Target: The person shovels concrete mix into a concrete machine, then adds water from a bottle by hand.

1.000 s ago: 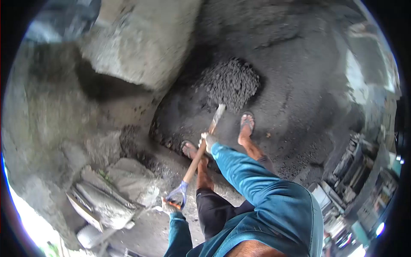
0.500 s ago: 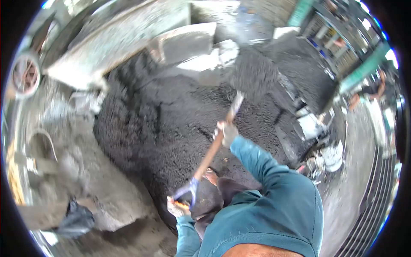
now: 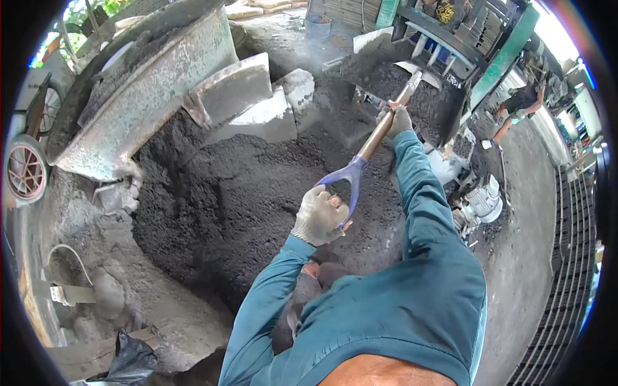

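Note:
A shovel (image 3: 373, 143) stretches away from me toward the upper right. My left hand (image 3: 317, 217), in a pale work glove, is closed around its purple D-shaped grip. Farther up, my gloved right hand (image 3: 399, 121) wraps the shaft near the blade socket. The blade (image 3: 438, 78) shows as a light edge over dark, damp-looking granular material in a bay at the top right. Below the shaft spreads a wide heap of the same dark grainy mix (image 3: 257, 199).
A large rusted pan-like metal wall (image 3: 161, 90) stands at upper left, a spoked wheel (image 3: 27, 168) beyond it. At right are an electric motor (image 3: 483, 202) and a green-framed machine (image 3: 505, 61). Another person (image 3: 531, 96) is at far right. A floor grating (image 3: 566, 257) runs along the right edge.
The shovel has moved forward and to the upper right, its blade now at the bay. Both hands have gone with it; the material seen at the blade earlier is no longer raised over the heap.

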A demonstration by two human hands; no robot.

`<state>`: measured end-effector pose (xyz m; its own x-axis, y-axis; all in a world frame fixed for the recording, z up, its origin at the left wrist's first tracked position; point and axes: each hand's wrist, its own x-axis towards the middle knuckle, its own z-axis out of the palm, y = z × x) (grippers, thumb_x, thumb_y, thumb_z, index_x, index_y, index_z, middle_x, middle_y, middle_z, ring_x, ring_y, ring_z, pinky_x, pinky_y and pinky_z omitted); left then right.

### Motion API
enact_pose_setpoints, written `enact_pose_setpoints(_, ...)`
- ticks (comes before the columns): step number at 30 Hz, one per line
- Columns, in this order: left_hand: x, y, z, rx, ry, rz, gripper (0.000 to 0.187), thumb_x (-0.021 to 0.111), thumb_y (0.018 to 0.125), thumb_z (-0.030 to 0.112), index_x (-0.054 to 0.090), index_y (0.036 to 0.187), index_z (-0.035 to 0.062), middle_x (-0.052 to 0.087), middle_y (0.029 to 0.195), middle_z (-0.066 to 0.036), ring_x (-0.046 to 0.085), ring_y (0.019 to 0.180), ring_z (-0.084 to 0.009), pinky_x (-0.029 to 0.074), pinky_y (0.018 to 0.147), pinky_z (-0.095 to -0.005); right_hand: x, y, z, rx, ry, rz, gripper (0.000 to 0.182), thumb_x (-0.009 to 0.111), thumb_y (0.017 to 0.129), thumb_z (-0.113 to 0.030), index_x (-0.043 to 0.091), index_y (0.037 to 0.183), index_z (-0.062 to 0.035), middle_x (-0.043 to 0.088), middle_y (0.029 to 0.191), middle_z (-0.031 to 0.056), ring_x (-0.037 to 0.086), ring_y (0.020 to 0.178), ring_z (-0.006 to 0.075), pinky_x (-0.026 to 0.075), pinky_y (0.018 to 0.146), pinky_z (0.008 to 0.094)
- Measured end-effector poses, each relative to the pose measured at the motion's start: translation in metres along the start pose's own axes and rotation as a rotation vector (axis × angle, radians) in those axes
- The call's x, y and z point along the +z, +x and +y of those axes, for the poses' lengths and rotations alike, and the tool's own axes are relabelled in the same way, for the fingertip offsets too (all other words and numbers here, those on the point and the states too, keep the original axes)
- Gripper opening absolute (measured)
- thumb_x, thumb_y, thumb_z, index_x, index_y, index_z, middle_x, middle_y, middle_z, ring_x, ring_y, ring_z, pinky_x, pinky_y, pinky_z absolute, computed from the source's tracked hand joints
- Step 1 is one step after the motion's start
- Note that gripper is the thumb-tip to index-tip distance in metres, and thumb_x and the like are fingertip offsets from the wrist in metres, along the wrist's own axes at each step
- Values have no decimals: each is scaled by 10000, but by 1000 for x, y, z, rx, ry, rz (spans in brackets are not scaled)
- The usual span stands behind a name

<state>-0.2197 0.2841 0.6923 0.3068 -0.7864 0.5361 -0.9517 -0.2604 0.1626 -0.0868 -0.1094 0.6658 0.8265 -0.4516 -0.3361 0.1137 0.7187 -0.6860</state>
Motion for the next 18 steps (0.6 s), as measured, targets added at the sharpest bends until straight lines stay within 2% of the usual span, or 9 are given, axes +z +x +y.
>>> enact_pose_setpoints(4,11,-89,45,-251,-308,142,346,768,760,428,654,735,103,602,673,-76,614,688,-274,509,715,-430,4,-71,48,-37,-124,-153,211,702,864,-170,558,1007,-111,582,828,59,603,710,233,526,662,461)
enact_pose_setpoints(6,7,-134,83,-534,-507,416,376,785,761,424,602,728,97,617,706,-73,621,672,-255,495,633,-385,24,-113,74,13,-120,-267,217,713,864,-173,555,999,-112,590,838,60,601,710,239,527,686,472)
enact_pose_setpoints(9,27,-221,136,-1155,-1061,912,413,722,867,459,560,786,88,649,720,-87,623,607,-247,492,553,-346,45,-161,148,198,-10,-475,184,688,878,-154,556,1001,-117,576,848,60,590,712,241,525,725,476)
enact_pose_setpoints(11,49,-285,164,-1456,-1221,1278,415,648,928,476,526,806,99,607,650,-59,574,503,-207,465,472,-319,41,-195,225,359,-150,-336,110,645,896,-126,558,964,-125,550,809,42,576,721,233,513,755,466)
enact_pose_setpoints(14,67,-377,239,-1991,-1375,1702,457,624,924,510,481,735,119,530,614,-45,498,434,-219,447,432,-373,-1,-251,359,549,-412,-244,49,600,918,-126,552,919,-115,547,794,33,573,710,229,511,758,454)
enact_pose_setpoints(15,103,-422,277,-1996,-1185,1809,445,617,931,505,497,716,134,526,603,-44,500,437,-211,428,425,-372,-38,-261,409,643,-460,-445,55,604,920,-122,554,902,-107,557,794,39,587,718,238,526,729,453)
enact_pose_setpoints(16,122,-452,312,-1857,-1360,2081,396,612,944,476,525,748,144,540,625,-39,505,448,-189,420,418,-367,-55,-297,451,653,-648,-270,54,612,913,-108,563,891,-111,571,804,31,607,736,231,537,699,438)
enact_pose_setpoints(17,118,-479,370,-1579,-1658,2053,337,613,953,445,561,855,126,586,707,-41,580,553,-177,500,515,-369,-93,-322,498,813,-730,-324,82,640,891,-73,572,895,-118,579,816,20,619,759,217,542,707,429)
enact_pose_setpoints(18,120,-474,403,-1852,-1056,2314,337,608,955,437,599,963,100,642,826,-44,651,752,-191,563,714,-391,-141,-358,551,886,-813,-84,119,658,870,-45,570,891,-123,576,817,17,616,750,213,545,706,424)
